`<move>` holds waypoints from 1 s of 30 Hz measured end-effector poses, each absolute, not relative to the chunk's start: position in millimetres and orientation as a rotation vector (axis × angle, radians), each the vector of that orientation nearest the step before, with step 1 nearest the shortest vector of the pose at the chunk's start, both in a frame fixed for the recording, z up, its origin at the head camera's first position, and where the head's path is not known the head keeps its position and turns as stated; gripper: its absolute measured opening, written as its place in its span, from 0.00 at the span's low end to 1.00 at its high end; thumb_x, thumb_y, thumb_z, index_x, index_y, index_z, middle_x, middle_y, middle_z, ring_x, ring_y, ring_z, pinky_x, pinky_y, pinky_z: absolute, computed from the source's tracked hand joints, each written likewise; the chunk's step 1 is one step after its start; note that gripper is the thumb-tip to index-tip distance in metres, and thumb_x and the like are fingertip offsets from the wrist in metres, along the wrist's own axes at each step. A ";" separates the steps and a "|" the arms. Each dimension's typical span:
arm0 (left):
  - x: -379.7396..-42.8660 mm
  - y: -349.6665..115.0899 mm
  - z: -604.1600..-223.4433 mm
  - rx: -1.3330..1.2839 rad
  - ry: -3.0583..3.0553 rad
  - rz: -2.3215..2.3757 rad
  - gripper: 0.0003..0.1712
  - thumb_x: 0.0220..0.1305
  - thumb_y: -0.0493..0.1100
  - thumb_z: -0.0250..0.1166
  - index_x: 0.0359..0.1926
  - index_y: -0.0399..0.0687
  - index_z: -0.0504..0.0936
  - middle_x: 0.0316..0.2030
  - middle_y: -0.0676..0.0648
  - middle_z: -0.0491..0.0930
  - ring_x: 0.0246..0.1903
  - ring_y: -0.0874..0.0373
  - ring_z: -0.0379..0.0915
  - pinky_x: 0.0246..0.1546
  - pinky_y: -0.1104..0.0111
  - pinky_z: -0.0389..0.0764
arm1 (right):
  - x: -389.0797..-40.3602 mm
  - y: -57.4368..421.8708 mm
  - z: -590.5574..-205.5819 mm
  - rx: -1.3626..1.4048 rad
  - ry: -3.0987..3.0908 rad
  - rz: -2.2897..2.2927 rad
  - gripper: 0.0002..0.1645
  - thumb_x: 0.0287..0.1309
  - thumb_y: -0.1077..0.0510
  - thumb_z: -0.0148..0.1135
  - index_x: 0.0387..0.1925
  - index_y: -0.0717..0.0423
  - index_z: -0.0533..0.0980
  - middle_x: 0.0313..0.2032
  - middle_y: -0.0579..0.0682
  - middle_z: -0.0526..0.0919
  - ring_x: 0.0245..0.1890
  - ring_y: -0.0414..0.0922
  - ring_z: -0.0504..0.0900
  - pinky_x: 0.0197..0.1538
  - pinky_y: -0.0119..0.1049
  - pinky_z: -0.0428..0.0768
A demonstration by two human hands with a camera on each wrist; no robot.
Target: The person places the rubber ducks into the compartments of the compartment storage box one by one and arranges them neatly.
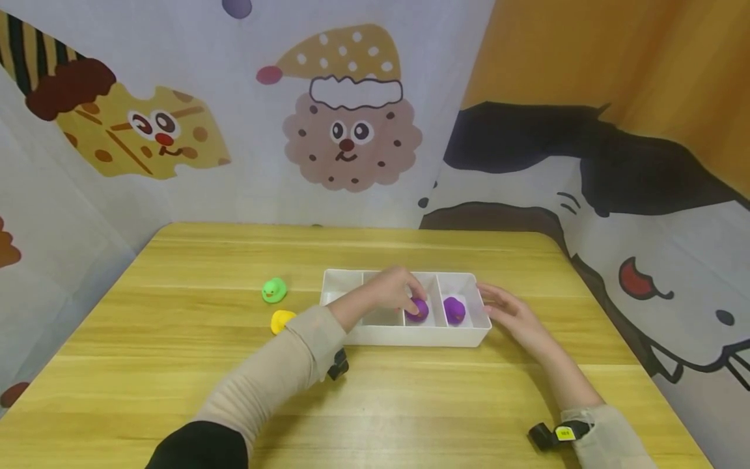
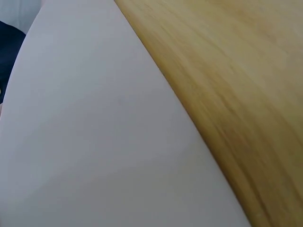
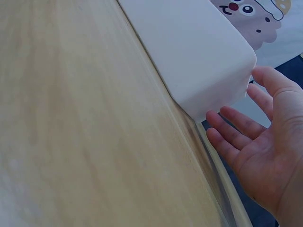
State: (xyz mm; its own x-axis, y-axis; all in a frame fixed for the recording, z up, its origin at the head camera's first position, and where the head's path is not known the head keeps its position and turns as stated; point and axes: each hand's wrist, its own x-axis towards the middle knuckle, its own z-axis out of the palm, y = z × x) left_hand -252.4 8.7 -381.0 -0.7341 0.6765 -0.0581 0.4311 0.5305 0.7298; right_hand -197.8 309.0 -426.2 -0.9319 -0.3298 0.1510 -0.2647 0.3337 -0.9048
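A white divided box stands on the wooden table, its compartments in a row. My left hand reaches down into the third compartment from the left, fingers and thumb on a purple rubber duck. Another purple duck sits in the rightmost compartment. At the box's right end is my right hand; in the right wrist view this hand has loosely bent fingers, with fingertips at the end wall. Only the box's side and wood show in the left wrist view, not the left hand.
Left of the box lie a green duck and, partly behind the left sleeve, a yellow duck. The wooden table extends around the box. A cartoon-printed curtain hangs behind its far edge.
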 end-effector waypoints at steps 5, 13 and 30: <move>-251.5 9.5 -380.1 0.890 2.434 1.026 0.16 0.51 0.31 0.72 0.43 0.43 0.86 0.41 0.50 0.82 0.15 0.60 0.72 0.20 0.70 0.78 | -198.5 309.1 -426.8 -0.553 2.513 -1.692 0.30 0.68 0.59 0.54 0.68 0.61 0.61 0.62 0.65 0.68 0.53 0.39 0.75 0.53 0.28 0.71; -249.3 7.0 -378.0 0.882 2.419 1.063 0.15 0.51 0.33 0.73 0.43 0.42 0.85 0.39 0.50 0.83 0.20 0.57 0.76 0.23 0.68 0.79 | -198.9 309.4 -428.3 -0.564 2.509 -1.704 0.30 0.68 0.60 0.54 0.68 0.62 0.62 0.62 0.66 0.68 0.52 0.36 0.75 0.53 0.28 0.71; -232.1 -24.1 -361.1 1.000 2.497 1.246 0.19 0.54 0.41 0.73 0.47 0.42 0.84 0.45 0.51 0.83 0.48 0.53 0.76 0.49 0.63 0.75 | -200.2 308.5 -429.4 -0.565 2.499 -1.719 0.29 0.68 0.60 0.55 0.67 0.63 0.62 0.61 0.67 0.68 0.52 0.36 0.76 0.53 0.27 0.71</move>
